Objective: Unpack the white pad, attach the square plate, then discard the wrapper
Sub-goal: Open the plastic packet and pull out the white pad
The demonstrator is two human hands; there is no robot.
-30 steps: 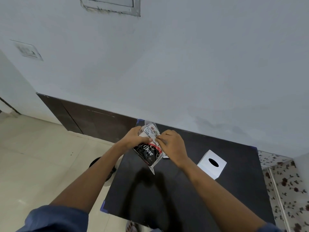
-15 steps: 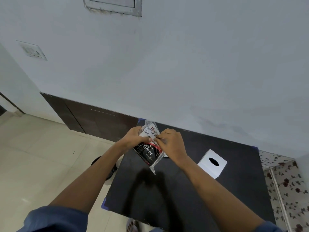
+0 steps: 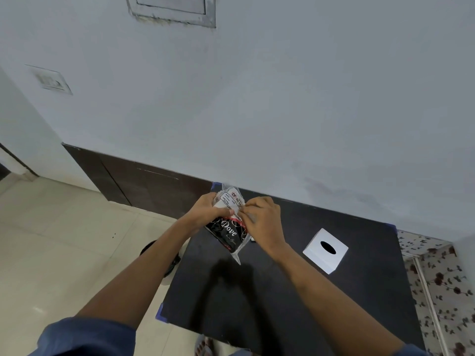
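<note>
A: Head view first, nearest things: two blue sleeves at the bottom edge, bare forearms reaching out over a black table. What are the hands doing?

B: Both are closed on one clear wrapper, held up off the table. The left hand wraps its left side, thumb pressed across the front. The right hand pinches the right edge near the top, fingers curled tight. No gap shows in either grip.

A: Is the pad out?

B: I cannot tell; I see only the wrapper and its contents between the two hands. The lower part is black with white script reading "Dove" and a red band above it. The bottom corner of the plastic hangs down below the hands in a point.

A: Any other writing?

B: A white label sits at the top, above the thumbs, with a red round mark and small printed lines. The letters are too small to read with certainty.

A: What lies around the grip?

B: Right of the right hand, well apart, a white box with a dark oval slot rests on the table. A small pale thing peeks out just beneath the right wrist; I cannot identify it. Left of and below the left forearm, on the tiled floor, a dark round object is partly hidden. Beyond the hands, the wall carries a switch plate on the left and a framed panel at the top.
</note>
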